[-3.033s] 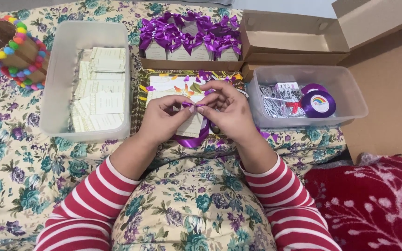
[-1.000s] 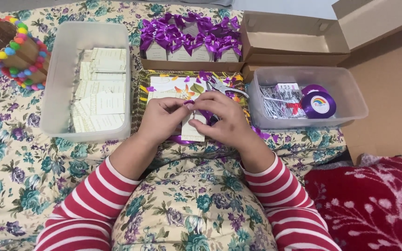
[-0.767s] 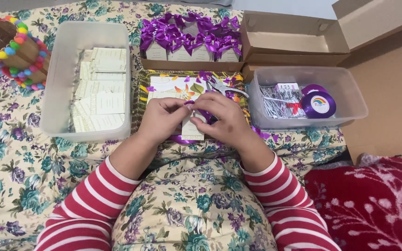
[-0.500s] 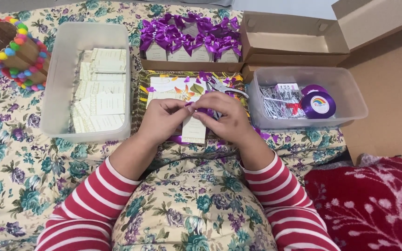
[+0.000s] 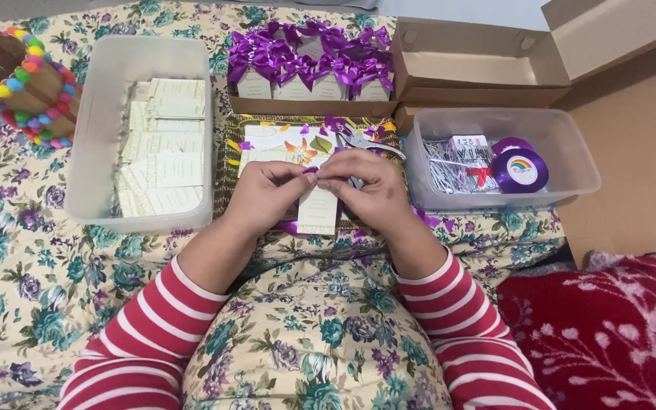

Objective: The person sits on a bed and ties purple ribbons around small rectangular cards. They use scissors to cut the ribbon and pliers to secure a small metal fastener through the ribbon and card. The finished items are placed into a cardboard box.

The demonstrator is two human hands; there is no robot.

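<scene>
Ribbon-tying is judged the step in hand: a purple ribbon (image 5: 311, 170) is pinched by fingertips of the left hand (image 5: 267, 193) and right hand (image 5: 370, 193) atop a cream card (image 5: 319, 210). Next, a firm, even pull seems needed; scissors (image 5: 366, 142) lie at twelve o'clock.

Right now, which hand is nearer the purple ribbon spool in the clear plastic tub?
Right. The right hand sits just left of the tub holding the purple ribbon spool; the left hand is farther left, beyond the small cream card both hands hold.

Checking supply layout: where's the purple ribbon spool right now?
In the head view, the purple ribbon spool lies at the right, inside the clear plastic tub, beside a bundle of silvery ties, just beyond the right hand.
</scene>
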